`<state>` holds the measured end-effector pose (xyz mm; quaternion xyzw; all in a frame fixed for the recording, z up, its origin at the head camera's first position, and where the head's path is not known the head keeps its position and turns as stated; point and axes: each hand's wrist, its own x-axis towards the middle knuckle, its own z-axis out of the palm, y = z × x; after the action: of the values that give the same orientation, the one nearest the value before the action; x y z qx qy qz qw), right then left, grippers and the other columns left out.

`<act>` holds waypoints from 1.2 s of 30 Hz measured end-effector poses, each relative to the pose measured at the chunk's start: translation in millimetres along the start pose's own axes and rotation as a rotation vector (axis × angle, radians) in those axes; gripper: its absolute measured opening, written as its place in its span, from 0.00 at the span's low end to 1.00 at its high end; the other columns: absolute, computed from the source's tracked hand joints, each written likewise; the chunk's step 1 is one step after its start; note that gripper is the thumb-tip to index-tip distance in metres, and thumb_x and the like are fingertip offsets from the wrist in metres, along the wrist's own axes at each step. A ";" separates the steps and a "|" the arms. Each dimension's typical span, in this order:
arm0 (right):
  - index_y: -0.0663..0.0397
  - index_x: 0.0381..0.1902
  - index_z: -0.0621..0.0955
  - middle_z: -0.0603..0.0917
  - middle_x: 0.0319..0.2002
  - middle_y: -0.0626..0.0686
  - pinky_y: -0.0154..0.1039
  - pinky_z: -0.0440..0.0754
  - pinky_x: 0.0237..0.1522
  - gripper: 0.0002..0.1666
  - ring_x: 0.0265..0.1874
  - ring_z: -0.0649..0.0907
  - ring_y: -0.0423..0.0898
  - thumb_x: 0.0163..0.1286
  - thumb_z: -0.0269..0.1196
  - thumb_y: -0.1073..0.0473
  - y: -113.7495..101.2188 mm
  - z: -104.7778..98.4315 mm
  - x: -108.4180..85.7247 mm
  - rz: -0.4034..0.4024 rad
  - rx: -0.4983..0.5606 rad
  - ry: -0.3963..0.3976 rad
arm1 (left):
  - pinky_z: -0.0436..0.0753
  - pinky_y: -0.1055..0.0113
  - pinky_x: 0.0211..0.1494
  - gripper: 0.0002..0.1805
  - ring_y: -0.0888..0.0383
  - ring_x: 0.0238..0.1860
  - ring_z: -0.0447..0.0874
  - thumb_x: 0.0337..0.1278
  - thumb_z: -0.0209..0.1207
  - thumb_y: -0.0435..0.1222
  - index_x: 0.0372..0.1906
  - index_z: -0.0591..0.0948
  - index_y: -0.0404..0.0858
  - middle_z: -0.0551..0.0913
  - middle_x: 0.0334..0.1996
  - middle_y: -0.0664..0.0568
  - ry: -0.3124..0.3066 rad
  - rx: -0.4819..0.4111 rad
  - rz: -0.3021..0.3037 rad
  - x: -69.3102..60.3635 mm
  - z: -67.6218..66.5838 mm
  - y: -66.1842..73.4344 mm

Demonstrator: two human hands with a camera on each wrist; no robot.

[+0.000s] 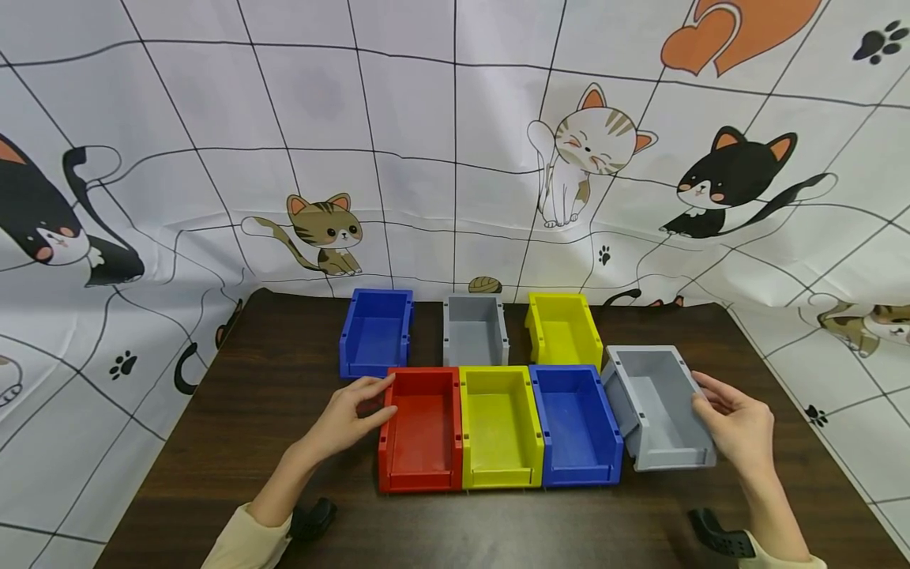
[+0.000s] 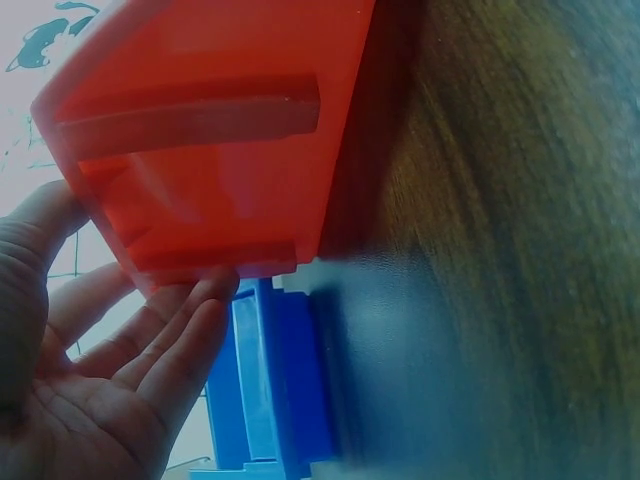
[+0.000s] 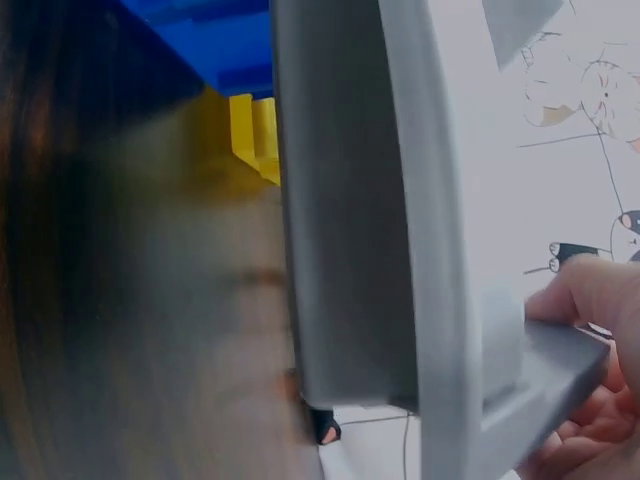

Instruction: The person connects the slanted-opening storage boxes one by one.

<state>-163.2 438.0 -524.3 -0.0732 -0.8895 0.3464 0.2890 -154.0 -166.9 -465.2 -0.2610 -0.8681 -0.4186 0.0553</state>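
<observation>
In the head view a red bin (image 1: 421, 431), a yellow bin (image 1: 501, 427) and a blue bin (image 1: 577, 423) stand side by side. My left hand (image 1: 344, 423) touches the red bin's left wall with its fingers fairly straight; the left wrist view shows the fingers (image 2: 190, 330) against that red bin (image 2: 220, 190). My right hand (image 1: 742, 427) pinches the right wall of a grey bin (image 1: 668, 411), which sits tilted at the right end, beside the blue bin. In the right wrist view the hand (image 3: 595, 370) grips the edge of the grey bin (image 3: 450, 250).
Behind the front row stand another blue bin (image 1: 377, 332), a smaller-looking grey bin (image 1: 476, 330) and another yellow bin (image 1: 565, 328). The dark wooden table (image 1: 441, 529) meets a white cloth (image 1: 412, 103) printed with cats at its back edge.
</observation>
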 end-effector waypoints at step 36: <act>0.41 0.71 0.62 0.55 0.71 0.60 0.72 0.36 0.61 0.40 0.70 0.49 0.60 0.64 0.60 0.41 -175.3 -10.2 8.0 -0.447 -0.251 -0.735 | 0.83 0.60 0.43 0.28 0.52 0.40 0.79 0.53 0.64 0.32 0.60 0.73 0.28 0.80 0.44 0.44 0.019 -0.001 0.030 0.7 0.9 -1.9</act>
<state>-151.7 315.1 -399.0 0.2141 -0.9622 0.1678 0.0103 -155.4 -166.9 -466.9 -0.2699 -0.8634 -0.4206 0.0694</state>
